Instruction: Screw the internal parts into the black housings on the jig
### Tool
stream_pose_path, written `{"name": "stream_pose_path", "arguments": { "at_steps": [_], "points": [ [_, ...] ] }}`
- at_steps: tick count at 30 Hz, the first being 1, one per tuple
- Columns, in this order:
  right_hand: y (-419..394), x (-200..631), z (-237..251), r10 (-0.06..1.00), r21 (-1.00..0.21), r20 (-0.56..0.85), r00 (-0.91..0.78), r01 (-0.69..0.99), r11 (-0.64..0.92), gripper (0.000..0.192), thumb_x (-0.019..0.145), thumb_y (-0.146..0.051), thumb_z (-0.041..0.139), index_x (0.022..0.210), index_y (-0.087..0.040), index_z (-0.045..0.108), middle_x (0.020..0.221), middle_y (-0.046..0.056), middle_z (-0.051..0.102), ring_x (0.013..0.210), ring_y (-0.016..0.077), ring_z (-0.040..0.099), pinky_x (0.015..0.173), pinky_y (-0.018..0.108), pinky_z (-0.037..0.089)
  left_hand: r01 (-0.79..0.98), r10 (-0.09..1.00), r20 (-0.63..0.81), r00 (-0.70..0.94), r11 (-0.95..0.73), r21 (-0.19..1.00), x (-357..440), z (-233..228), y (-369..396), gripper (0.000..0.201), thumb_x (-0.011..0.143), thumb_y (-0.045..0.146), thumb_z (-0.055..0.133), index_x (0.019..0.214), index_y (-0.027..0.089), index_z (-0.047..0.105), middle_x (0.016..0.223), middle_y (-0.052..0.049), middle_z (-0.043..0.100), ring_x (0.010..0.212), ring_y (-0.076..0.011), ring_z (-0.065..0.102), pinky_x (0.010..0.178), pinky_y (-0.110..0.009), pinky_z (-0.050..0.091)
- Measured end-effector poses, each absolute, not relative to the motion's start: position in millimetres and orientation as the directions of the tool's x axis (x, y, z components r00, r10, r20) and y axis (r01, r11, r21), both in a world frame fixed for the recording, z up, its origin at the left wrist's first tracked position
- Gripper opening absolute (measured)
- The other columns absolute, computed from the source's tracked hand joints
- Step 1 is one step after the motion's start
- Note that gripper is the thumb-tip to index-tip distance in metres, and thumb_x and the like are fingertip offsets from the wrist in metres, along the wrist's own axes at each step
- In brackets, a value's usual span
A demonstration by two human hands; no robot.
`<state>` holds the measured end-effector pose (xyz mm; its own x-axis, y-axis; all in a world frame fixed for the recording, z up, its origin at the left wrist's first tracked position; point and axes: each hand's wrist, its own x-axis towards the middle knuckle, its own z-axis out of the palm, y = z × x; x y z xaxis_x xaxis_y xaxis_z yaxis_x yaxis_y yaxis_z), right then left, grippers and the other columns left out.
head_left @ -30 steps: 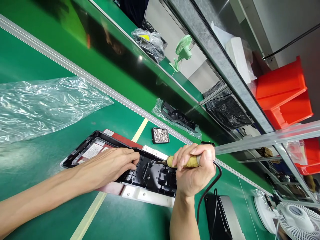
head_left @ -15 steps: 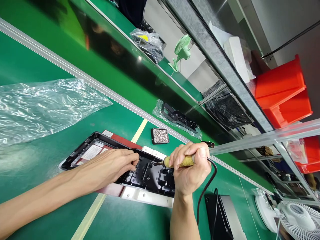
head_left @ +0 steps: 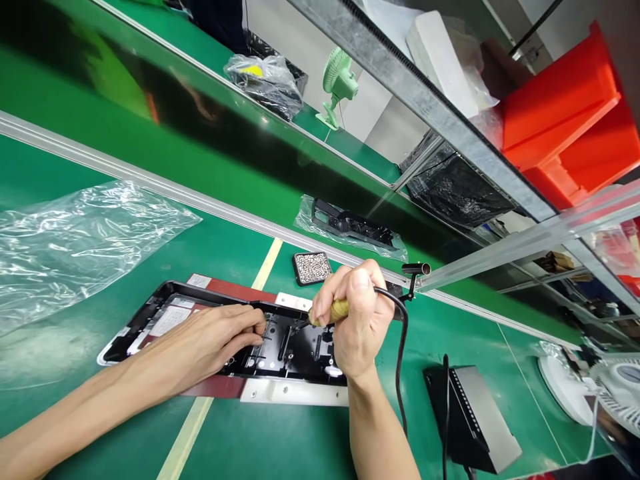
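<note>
A long black plastic housing [head_left: 310, 353] lies open side up on a reddish-brown board [head_left: 215, 388] with white blocks [head_left: 295, 392]. My right hand [head_left: 363, 320] grips the yellow wrapped handle of a soldering iron [head_left: 323, 313]. Its tip points left and down into the housing, near a raised rib; whether it touches cannot be seen. My left hand [head_left: 215, 340] rests across the housing with curled fingers pinched at its inner part. Whatever those fingertips hold, if anything, is hidden.
A small black tray of metallic shavings [head_left: 313, 268] sits behind the housing. Beyond it lies a bagged black frame [head_left: 353, 223]. Clear plastic film [head_left: 90, 233] spreads at left. A black holder [head_left: 415, 270], a dark box-shaped unit [head_left: 473, 417] and a white fan [head_left: 620, 383] stand right.
My right hand has moved the soldering iron left along the housing, uncovering more of the black holder. My left hand stays at about the same spot on the housing. The camera view has shifted.
</note>
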<state>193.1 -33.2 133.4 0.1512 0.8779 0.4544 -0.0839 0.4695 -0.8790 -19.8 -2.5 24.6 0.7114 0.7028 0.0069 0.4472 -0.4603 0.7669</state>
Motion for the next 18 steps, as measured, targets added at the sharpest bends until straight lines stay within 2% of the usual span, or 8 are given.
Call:
{"name": "stream_pose_path", "arguments": {
  "at_steps": [12, 18],
  "points": [
    [-32.9, 193.3, 136.5, 0.881, -0.886, 0.455, 0.13, -0.039, 0.463, 0.036, 0.115, -0.039, 0.055, 0.083, -0.023, 0.057, 0.063, -0.005, 0.061, 0.048, 0.0089, 0.052, 0.051, 0.027, 0.044, 0.466, 0.707, -0.03, 0.706, -0.432, 0.772, -23.5, 23.2, -1.4, 0.038, 0.114, 0.051, 0.043, 0.098, 0.025, 0.067, 0.097, -0.001, 0.073, 0.082, -0.0196, 0.069, 0.077, -0.03, 0.045],
    [-31.8, 193.6, 136.5, 0.89, -0.892, 0.439, 0.123, -0.059, 0.448, 0.034, 0.114, -0.041, 0.056, 0.086, -0.023, 0.056, 0.065, -0.005, 0.063, 0.047, 0.0089, 0.051, 0.049, 0.026, 0.044, 0.432, 0.707, 0.025, 0.707, -0.46, 0.776, -23.5, 21.2, 0.8, 0.037, 0.113, 0.049, 0.045, 0.097, 0.025, 0.068, 0.095, -0.002, 0.074, 0.081, -0.0202, 0.071, 0.075, -0.03, 0.047]
  ]
}}
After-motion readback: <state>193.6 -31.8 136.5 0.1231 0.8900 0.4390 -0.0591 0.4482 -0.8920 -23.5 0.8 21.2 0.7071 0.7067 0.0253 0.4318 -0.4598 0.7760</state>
